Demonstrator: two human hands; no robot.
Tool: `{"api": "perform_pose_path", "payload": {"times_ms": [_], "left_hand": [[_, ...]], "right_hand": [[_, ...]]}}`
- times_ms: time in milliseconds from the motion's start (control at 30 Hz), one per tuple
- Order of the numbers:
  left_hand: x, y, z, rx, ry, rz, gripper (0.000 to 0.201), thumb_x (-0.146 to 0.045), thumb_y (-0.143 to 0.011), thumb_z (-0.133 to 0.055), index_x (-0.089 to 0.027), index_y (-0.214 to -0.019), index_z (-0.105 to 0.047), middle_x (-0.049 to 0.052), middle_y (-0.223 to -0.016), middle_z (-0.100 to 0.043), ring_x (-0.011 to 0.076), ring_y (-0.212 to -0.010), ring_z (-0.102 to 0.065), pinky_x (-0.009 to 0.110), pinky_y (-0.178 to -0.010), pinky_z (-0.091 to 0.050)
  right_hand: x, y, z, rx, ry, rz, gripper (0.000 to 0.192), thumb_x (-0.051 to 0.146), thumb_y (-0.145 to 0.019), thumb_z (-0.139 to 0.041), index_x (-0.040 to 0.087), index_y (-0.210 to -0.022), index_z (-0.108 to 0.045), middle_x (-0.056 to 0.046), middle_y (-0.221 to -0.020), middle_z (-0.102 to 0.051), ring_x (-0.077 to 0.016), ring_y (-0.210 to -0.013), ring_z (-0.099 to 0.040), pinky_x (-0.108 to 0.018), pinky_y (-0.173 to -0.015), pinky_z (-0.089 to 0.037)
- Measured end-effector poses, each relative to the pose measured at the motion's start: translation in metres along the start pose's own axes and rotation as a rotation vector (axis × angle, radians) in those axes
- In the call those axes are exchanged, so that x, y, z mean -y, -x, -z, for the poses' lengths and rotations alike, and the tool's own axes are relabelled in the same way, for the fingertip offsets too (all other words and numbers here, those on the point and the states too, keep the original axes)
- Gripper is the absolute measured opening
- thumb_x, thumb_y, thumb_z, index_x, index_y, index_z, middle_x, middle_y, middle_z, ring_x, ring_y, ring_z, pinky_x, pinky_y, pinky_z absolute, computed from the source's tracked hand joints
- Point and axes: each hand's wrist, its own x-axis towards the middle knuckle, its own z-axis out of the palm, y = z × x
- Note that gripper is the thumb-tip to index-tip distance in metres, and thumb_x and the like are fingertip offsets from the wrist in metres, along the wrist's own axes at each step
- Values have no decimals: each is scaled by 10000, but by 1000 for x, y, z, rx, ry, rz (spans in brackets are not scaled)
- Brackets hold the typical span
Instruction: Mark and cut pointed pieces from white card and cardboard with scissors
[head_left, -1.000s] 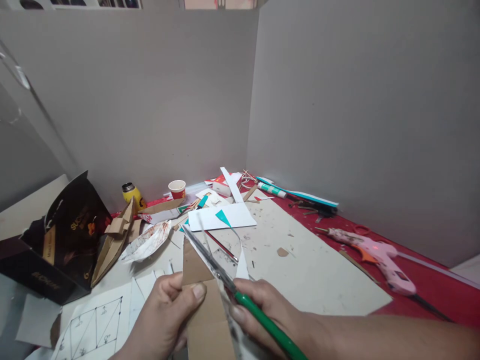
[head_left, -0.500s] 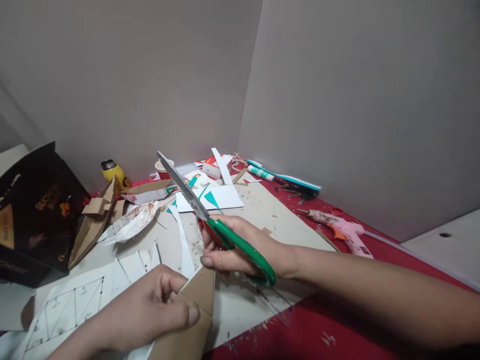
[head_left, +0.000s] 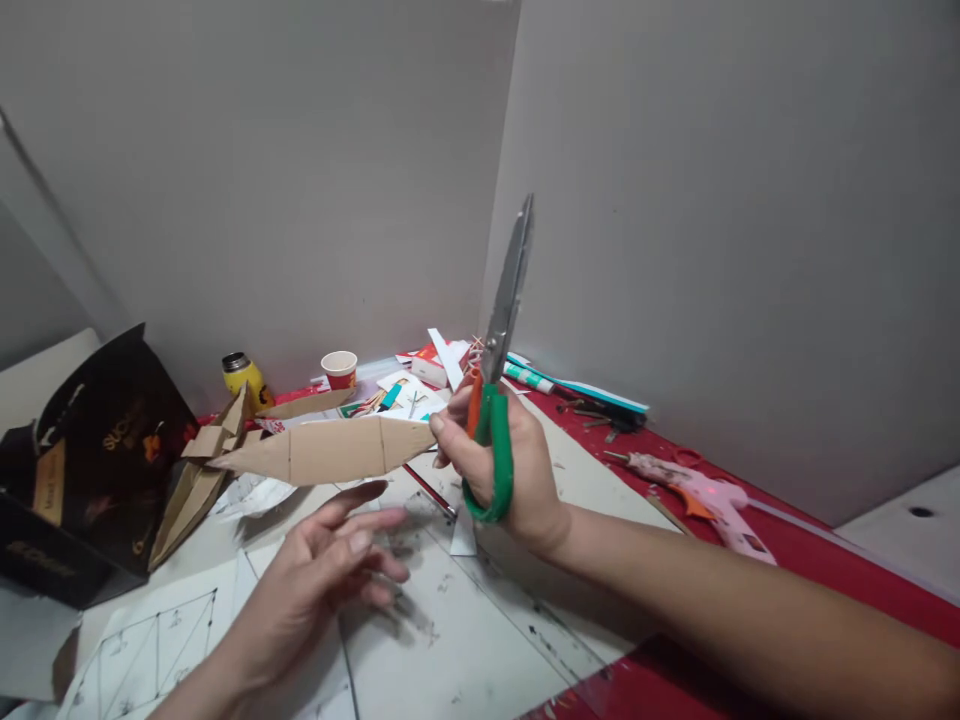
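your right hand [head_left: 510, 470] grips the green scissors [head_left: 501, 380], blades shut and pointing to 12 o'clock, and pinches the cardboard strip [head_left: 330, 450] by its end; the strip juts toward 9 o'clock above the table [head_left: 480, 640]. your left hand [head_left: 330, 570] hovers open beneath it, holding nothing.

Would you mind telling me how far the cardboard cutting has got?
The pointed, leaf-shaped brown cardboard piece looks cut out. The right hand holds it by one tip, together with the green-handled scissors, blades up and closed. The left hand hovers open beneath. The pink glue gun lies untouched, so gluing probably remains.
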Motion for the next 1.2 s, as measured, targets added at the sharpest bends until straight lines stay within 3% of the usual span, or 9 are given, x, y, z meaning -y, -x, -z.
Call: {"api": "perform_pose_path", "payload": {"times_ms": [100,167,233,433,567,667,867,1033,1200], "left_hand": [[1,9,-10,-133,84,-28,355,-347,-675,-864,-106,-918,-768,142,-900,-779,162,-632,-692,217,-528,-574],[-1,11,-10,-258,124,-40,289,-305,-649,-885,-109,-826,-768,71,-682,-745,135,-564,-667,182,-504,-559],[-2,10,-7,-325,143,-57,235,-260,-641,-889,-117,-775,-760,30,-606,-707,122,-542,-654,169,-500,-553],[-3,8,2,-285,87,-153,224,-293,-675,-869,-123,-755,-748,8,-565,-673,97,-487,-596,163,-473,-509],[-8,7,8,-261,18,-227,229,-306,-718,-839,-146,-634,-699,-9,-500,-629,94,-487,-561,171,-503,-489],[-12,9,10,-274,5,-268,319,-302,-731,-829,-162,-518,-638,-23,-474,-592,90,-489,-534,175,-507,-466],[-11,14,8,-261,-130,-302,354,-342,-774,-786,-172,-494,-654,-9,-465,-599,103,-503,-531,194,-552,-456],[0,20,2,-181,-345,-236,412,-402,-788,-757,-175,-464,-640,18,-418,-600,125,-460,-540,230,-545,-463],[8,28,-11,-147,-349,-122,357,-446,-723,-798,-163,-543,-677,7,-395,-579,118,-384,-511,229,-433,-429]], "right_hand": [[-6,15,-14,28,1,62,188,260,-789,-663,223,-826,-483,43,-711,-576,-127,-594,-588,-272,-559,-512],[-9,27,-20,75,-15,90,161,231,-802,-649,225,-840,-492,39,-729,-582,-127,-616,-590,-274,-588,-515],[-12,37,-23,120,-34,103,146,211,-811,-637,226,-839,-495,32,-747,-594,-125,-620,-589,-275,-603,-515],[-4,44,-19,245,-29,22,161,217,-808,-628,228,-840,-470,32,-724,-590,-125,-594,-569,-273,-598,-505],[6,37,4,405,37,-15,177,302,-828,-632,216,-837,-478,16,-740,-559,-128,-619,-527,-266,-589,-471],[4,33,33,507,168,2,205,391,-872,-598,215,-843,-495,42,-662,-466,-120,-557,-414,-257,-516,-391],[-2,41,72,653,321,-9,290,423,-818,-667,231,-742,-463,47,-580,-457,-123,-508,-383,-259,-477,-363],[7,47,53,643,33,-244,257,404,-788,-695,199,-842,-549,-22,-733,-614,-133,-579,-531,-256,-525,-457],[16,47,22,669,-146,-370,217,303,-751,-700,193,-850,-541,4,-743,-599,-117,-579,-549,-242,-527,-462]]}}
